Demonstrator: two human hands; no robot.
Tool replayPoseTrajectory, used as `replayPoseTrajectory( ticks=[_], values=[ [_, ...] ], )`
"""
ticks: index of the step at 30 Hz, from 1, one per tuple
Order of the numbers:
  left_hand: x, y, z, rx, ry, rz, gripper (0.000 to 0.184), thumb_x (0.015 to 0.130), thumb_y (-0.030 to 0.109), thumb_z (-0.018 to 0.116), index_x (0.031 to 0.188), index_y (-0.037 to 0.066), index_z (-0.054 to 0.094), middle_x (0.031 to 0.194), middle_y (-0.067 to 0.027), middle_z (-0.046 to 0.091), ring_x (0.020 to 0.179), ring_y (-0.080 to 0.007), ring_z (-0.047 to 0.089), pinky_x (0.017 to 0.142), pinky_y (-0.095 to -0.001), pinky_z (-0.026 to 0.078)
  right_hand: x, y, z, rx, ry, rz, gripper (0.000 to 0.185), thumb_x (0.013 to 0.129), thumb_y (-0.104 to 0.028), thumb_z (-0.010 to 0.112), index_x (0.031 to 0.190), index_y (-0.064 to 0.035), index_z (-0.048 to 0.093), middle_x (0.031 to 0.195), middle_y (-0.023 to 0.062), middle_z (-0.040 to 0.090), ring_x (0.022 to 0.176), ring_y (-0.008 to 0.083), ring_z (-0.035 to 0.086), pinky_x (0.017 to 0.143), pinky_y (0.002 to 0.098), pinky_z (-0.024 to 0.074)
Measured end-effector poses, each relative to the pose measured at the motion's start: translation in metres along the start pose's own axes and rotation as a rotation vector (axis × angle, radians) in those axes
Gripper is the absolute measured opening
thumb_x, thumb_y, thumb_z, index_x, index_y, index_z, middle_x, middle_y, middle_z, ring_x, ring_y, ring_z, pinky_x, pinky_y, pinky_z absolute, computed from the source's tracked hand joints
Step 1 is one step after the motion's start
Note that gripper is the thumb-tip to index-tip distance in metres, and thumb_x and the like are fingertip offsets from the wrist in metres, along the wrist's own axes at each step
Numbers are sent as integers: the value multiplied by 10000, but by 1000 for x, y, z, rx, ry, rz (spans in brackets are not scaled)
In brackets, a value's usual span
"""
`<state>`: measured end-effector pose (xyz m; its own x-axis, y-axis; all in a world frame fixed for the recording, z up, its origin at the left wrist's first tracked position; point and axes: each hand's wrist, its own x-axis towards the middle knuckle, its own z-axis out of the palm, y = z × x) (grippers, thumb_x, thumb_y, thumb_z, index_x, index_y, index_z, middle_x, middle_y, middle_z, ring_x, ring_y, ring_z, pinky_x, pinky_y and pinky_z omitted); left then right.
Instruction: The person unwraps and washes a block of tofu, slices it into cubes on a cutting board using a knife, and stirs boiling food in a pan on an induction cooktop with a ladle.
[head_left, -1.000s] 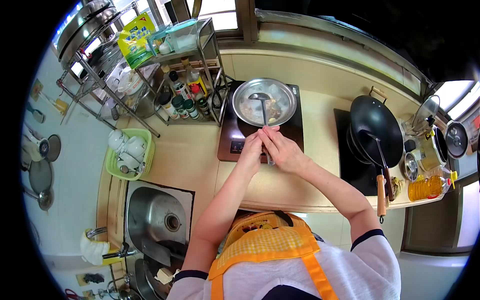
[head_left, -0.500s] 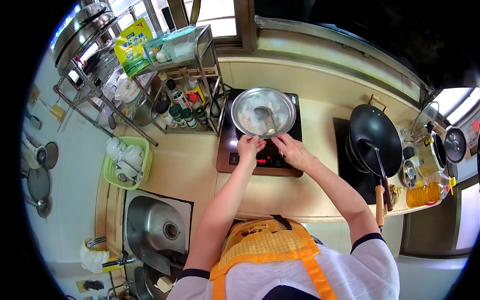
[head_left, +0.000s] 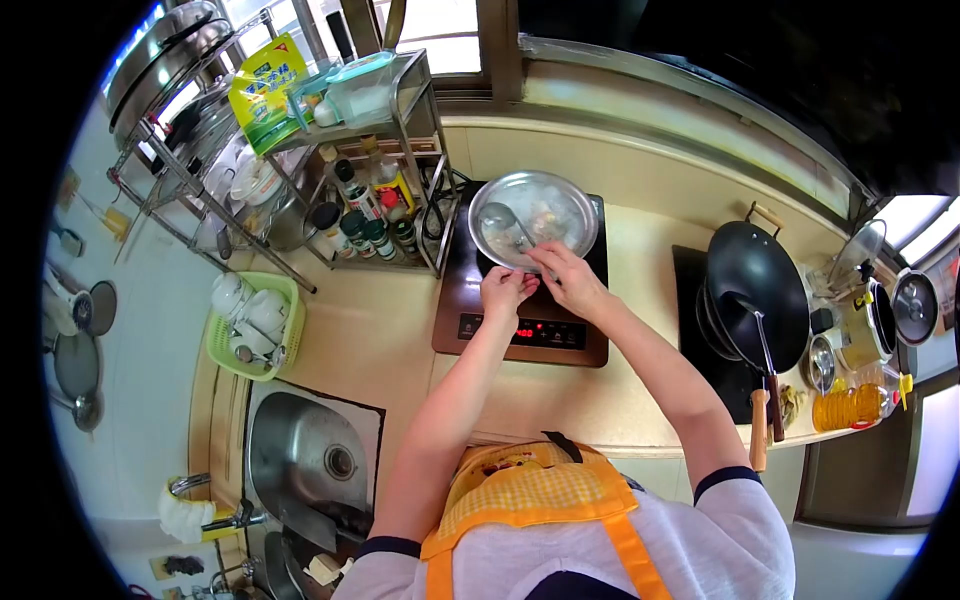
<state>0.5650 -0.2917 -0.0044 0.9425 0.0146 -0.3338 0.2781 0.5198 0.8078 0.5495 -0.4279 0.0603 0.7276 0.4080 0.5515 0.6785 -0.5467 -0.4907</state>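
Note:
A round stainless steel pot point(head_left: 583, 246) with cloudy, steaming liquid and pale pieces sits over the induction cooker point(head_left: 470, 300). My right hand point(head_left: 570, 277) is closed around the handle of a metal ladle point(head_left: 500, 218), whose bowl lies in the left part of the pot. Right at the pot's front rim, my left hand point(head_left: 508, 291) has its fingers bent and pinched together, seemingly on the rim; the exact contact is hard to see. The cooker's red display point(head_left: 524, 332) is lit just in front of the hands.
To the left stand a metal rack point(head_left: 410, 100) with seasoning bottles, a green basket point(head_left: 295, 325) of white cups and a steel sink point(head_left: 290, 440). On the right are a black wok point(head_left: 745, 280) holding a long-handled utensil and an oil bottle point(head_left: 850, 405).
The ladle's bowl has swung from the pot's middle to its left side, my right hand moving up and left with it. The pot sits slightly farther back. My left hand stays near the rim.

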Motion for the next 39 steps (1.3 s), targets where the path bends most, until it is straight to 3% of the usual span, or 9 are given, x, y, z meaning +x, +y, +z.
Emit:
replayPoseTrajectory(
  ticks=[5, 8, 14, 21, 24, 27, 33, 36, 39],
  values=[
    [-3, 3, -1, 7, -22, -12, 62, 913, 46, 506, 916, -16, 498, 891, -159, 610, 814, -244, 640, 734, -333, 556, -12, -7, -26, 55, -70, -23, 328, 811, 44, 564, 1124, -53, 565, 1058, 146, 555, 914, 312, 594, 768, 338, 508],
    [1, -2, -3, -3, -21, -11, 116, 905, 56, 524, 973, -35, 502, 880, -157, 608, 794, -245, 645, 709, -327, 562, -21, -9, -45, 76, -154, -28, 318, 805, 50, 567, 1105, -54, 578, 1064, 135, 559, 925, 305, 594, 779, 336, 507],
    [-19, 1, -14, 36, -35, -34, 155, 901, 46, 529, 1031, -36, 510, 959, -160, 597, 867, -237, 619, 778, -330, 535, -30, -13, -86, -14, -276, -94, 306, 806, 49, 576, 1093, -56, 587, 1060, 135, 567, 923, 286, 597, 775, 333, 511],
    [-69, 5, -49, 50, -118, -16, 183, 887, 64, 563, 1048, -12, 525, 957, -127, 602, 861, -202, 610, 768, -307, 517, -27, -1, -86, -27, -34, 12, 228, 842, 29, 539, 1062, -22, 573, 994, 135, 570, 834, 281, 614, 708, 329, 521],
    [-90, 2, -66, 28, -135, -22, 192, 877, 86, 591, 1044, 7, 541, 933, -96, 605, 821, -169, 602, 739, -280, 506, -30, 6, -70, 113, -30, 91, 184, 865, 11, 527, 1043, -6, 572, 955, 134, 565, 815, 248, 623, 694, 310, 521],
    [-112, 6, -86, 32, -131, 0, 189, 878, 103, 595, 1043, 24, 549, 934, -77, 606, 818, -150, 594, 742, -271, 493, -30, -9, -72, 100, -102, 162, 189, 908, -2, 478, 1073, 39, 561, 1018, 122, 552, 904, 187, 629, 770, 263, 544],
    [-138, 8, -120, 16, -18, 10, 182, 875, 120, 601, 1036, 47, 559, 922, -53, 608, 787, -114, 577, 711, -243, 468, -27, -30, -70, 142, -107, 285, 185, 918, -22, 473, 1059, 59, 561, 979, 127, 548, 885, 203, 644, 765, 264, 545],
    [-146, 8, -132, 9, 14, 9, 192, 866, 121, 611, 1037, 49, 559, 916, -50, 612, 774, -106, 575, 699, -235, 463, -19, -31, -56, 163, -9, 341, 167, 900, -50, 512, 1014, 48, 584, 926, 124, 595, 798, 206, 652, 685, 273, 523],
    [-152, 7, -140, 13, 24, 14, 200, 859, 116, 618, 1037, 47, 559, 906, -47, 618, 763, -102, 577, 690, -228, 460, -3, -23, -43, 377, 118, 461, 192, 902, -66, 498, 969, 95, 579, 897, 154, 629, 759, 210, 671, 667, 266, 540]
  ],
)
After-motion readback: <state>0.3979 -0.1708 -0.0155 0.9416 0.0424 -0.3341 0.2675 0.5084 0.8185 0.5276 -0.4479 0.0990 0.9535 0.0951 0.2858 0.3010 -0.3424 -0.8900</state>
